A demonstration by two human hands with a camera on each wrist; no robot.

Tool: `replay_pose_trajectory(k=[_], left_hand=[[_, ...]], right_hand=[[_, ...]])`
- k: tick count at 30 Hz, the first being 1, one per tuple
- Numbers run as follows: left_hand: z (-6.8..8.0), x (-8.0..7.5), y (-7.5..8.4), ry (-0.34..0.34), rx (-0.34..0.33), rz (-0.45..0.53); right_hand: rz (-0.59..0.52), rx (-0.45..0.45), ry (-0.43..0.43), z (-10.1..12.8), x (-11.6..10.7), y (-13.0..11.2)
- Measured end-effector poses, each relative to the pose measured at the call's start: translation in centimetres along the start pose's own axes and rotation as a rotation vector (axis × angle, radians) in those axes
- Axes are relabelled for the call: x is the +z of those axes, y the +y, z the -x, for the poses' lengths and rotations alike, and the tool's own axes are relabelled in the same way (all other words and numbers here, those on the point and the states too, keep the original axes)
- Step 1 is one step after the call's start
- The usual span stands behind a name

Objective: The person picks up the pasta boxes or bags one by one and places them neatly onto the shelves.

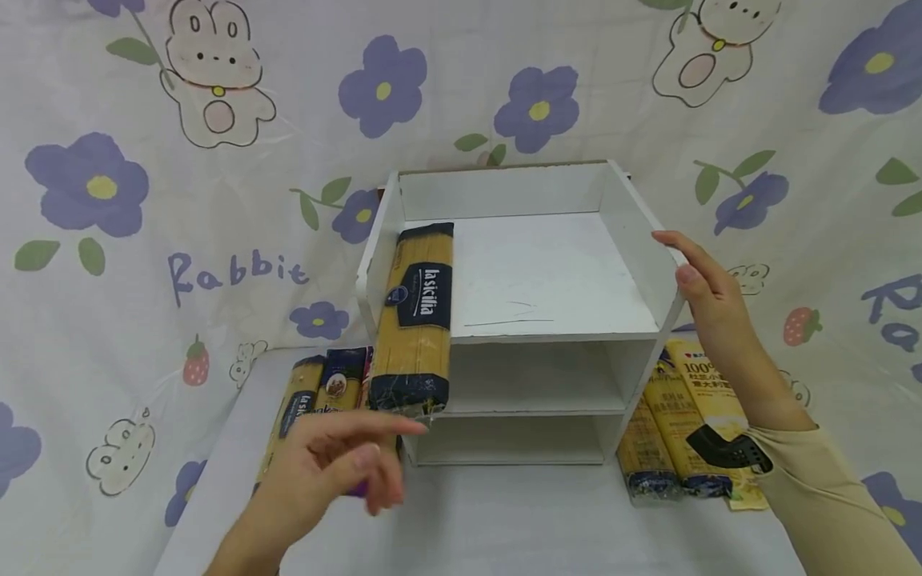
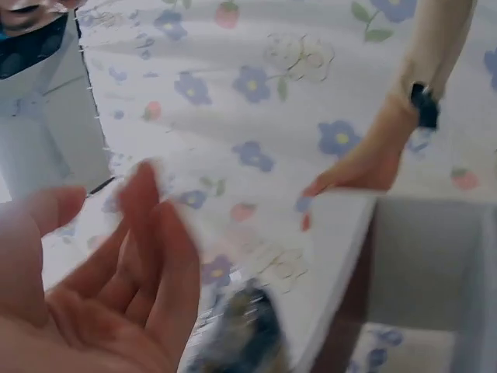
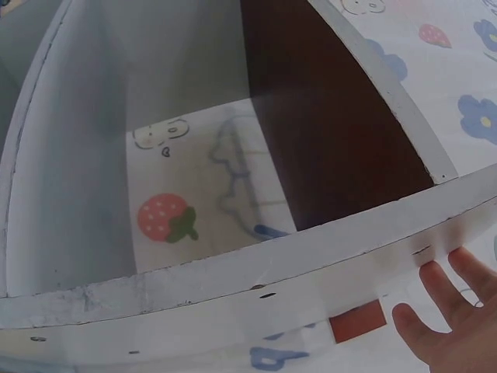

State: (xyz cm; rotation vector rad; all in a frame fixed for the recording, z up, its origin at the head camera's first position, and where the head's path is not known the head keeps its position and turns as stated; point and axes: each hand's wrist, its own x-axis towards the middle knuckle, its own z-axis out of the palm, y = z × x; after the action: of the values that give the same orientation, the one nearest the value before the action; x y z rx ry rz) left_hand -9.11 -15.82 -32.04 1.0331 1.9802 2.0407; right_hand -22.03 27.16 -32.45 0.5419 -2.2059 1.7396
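One pasta pack [image 1: 419, 316] lies atop the shelf [image 1: 543, 276] at left, near end overhanging. The left hand [image 1: 337, 464], holding nothing, hovers close to that end; the right hand [image 1: 716, 302] grips the right wall [image 1: 632, 232]. Level, gentle pushing would suit, shelf held steady.

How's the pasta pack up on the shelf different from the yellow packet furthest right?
The pasta pack lies up on the shelf, poking past its front edge; the yellow packet is down beside the shelf. The pasta pack has dark blue ends; the yellow packet looks mostly pale yellow. Both have printing.
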Motion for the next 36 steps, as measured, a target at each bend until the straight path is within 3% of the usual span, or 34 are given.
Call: replay_pose_trajectory(k=[2, 4, 10, 15, 21, 25, 31, 36], left_hand=[[-0.1, 0.7, -0.5, -0.144, -0.053, 0.157], [-0.4, 1.1, -1.2, -0.183, -0.087, 0.19], [-1.4, 0.9, -2.7, -0.092, -0.052, 0.156], [-2.2, 0.6, -3.3, -0.079, -0.028, 0.136], [-3.3, 0.1, -3.9, -0.048, -0.02, 0.106], [-4.1, -0.4, -4.5, -0.024, -0.017, 0.145], [-4.7, -0.9, -5.1, -0.032, 0.004, 0.233], [-4.3, -1.4, -5.2, -0.069, 0.001, 0.162]], right_hand=[[-0.003, 0.003, 0.0, 0.0, 0.0, 0.0], [-0.001, 0.004, 0.001, 0.0, 0.0, 0.0], [-0.021, 0.001, -0.002, -0.1, 0.1, 0.1], [0.061, 0.021, 0.007, 0.1, 0.0, 0.0], [0.074, 0.031, 0.009, 0.0, 0.0, -0.1], [0.06, 0.033, 0.011, 0.0, 0.0, -0.1], [0.047, 0.027, 0.008, 0.0, 0.1, 0.0], [0.059, 0.03, 0.013, 0.0, 0.0, 0.0]])
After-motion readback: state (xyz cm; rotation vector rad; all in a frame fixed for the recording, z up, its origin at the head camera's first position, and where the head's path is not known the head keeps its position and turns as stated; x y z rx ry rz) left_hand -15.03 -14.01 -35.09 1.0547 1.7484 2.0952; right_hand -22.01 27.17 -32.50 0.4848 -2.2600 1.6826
